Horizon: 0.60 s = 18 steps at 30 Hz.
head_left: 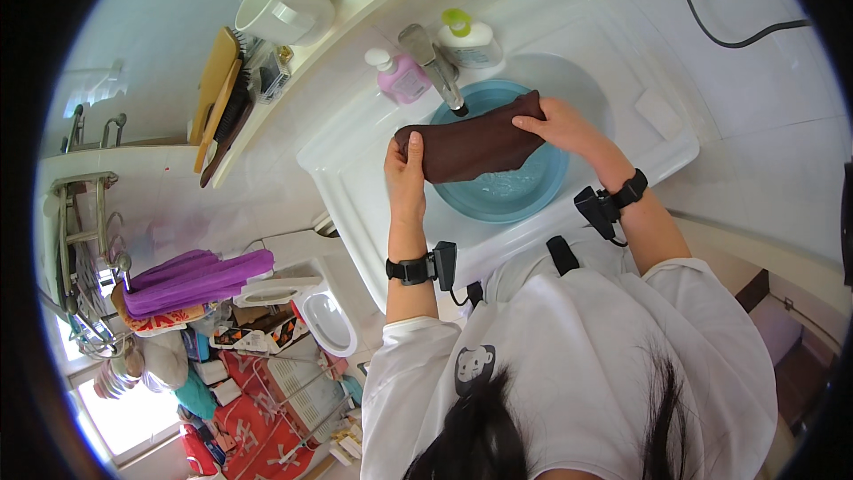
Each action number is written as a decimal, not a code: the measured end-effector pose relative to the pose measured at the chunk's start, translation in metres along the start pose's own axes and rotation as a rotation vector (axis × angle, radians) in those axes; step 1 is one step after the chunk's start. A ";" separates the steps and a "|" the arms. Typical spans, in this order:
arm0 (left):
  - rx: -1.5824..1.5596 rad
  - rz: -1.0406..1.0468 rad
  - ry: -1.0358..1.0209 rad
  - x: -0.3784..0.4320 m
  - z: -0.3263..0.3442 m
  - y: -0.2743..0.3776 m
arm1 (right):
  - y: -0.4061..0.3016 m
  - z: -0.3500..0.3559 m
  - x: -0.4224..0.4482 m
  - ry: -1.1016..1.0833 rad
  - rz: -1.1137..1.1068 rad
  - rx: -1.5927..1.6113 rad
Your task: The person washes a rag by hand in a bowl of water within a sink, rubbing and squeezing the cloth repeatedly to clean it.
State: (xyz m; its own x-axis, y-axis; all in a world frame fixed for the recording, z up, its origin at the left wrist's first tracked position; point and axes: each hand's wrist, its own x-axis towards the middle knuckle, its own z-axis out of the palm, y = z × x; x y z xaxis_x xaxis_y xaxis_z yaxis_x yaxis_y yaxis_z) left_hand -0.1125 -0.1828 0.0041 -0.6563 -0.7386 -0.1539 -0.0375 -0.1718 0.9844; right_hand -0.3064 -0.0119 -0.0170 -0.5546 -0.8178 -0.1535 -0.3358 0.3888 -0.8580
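A dark brown cloth (476, 140) is stretched between my two hands above a light blue plastic basin (510, 203) with water in it. My left hand (406, 170) grips the cloth's left end, thumb on top. At the upper right end, my right hand (563, 123) pinches it between thumb and fingers. The basin stands inside a white washbasin (580, 13). Just behind the cloth, the metal faucet (433, 63) points down over the basin's rim. The cloth hides part of the basin and the water.
A pink pump bottle (404, 79) and a white pump bottle with a green top (470, 43) flank the faucet. Above them a shelf (363, 7) holds a white mug (285, 5) and hairbrushes (223, 100). A purple towel (193, 280) hangs at the left, near a toilet (326, 317).
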 end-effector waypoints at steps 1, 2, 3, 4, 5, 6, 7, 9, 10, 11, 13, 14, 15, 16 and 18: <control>0.024 0.003 -0.020 0.001 0.001 0.002 | 0.005 -0.001 0.001 0.002 0.005 -0.001; 0.122 -0.034 -0.079 0.005 0.003 0.001 | 0.010 -0.003 0.003 -0.102 0.164 0.066; 0.124 -0.033 -0.070 0.009 -0.003 -0.011 | 0.008 -0.002 0.004 -0.217 0.312 0.136; 0.546 -0.078 -0.136 0.019 -0.012 -0.034 | 0.023 0.012 0.010 -0.221 0.304 0.134; 0.962 -0.121 -0.215 0.027 -0.011 -0.056 | 0.053 0.032 0.016 -0.169 0.252 0.064; 0.958 -0.126 -0.222 0.027 -0.005 -0.077 | 0.073 0.044 0.018 -0.128 0.205 -0.002; 1.144 -0.079 -0.205 0.022 0.000 -0.097 | 0.062 0.054 0.015 -0.145 0.201 -0.003; 1.311 -0.036 -0.191 0.010 0.030 -0.122 | 0.028 0.063 -0.002 -0.120 0.637 0.588; 1.482 -0.074 -0.300 0.004 0.054 -0.130 | 0.045 0.067 -0.003 -0.119 0.651 0.779; 1.652 -0.112 -0.410 0.000 0.071 -0.135 | 0.061 0.068 -0.005 -0.110 0.659 0.771; 1.605 -0.146 -0.430 -0.001 0.077 -0.140 | 0.067 0.071 -0.010 -0.100 0.830 0.967; 1.559 -0.173 -0.452 -0.002 0.080 -0.143 | 0.070 0.071 -0.008 -0.107 0.834 0.963; 1.517 -0.202 -0.476 -0.004 0.079 -0.147 | 0.070 0.073 -0.007 -0.061 0.863 0.988; 1.419 -0.188 -0.249 -0.007 0.076 -0.147 | 0.070 0.075 -0.006 -0.015 0.893 1.011; 1.122 -0.160 -0.229 0.007 0.063 -0.148 | 0.064 0.076 -0.003 -0.045 0.881 1.073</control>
State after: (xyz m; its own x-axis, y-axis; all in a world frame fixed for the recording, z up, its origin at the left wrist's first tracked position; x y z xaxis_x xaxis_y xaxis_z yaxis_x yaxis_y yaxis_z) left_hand -0.1589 -0.1214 -0.1370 -0.7006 -0.6052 -0.3779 -0.7054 0.5075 0.4949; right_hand -0.2690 -0.0167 -0.1088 -0.2441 -0.4964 -0.8330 0.8620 0.2825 -0.4210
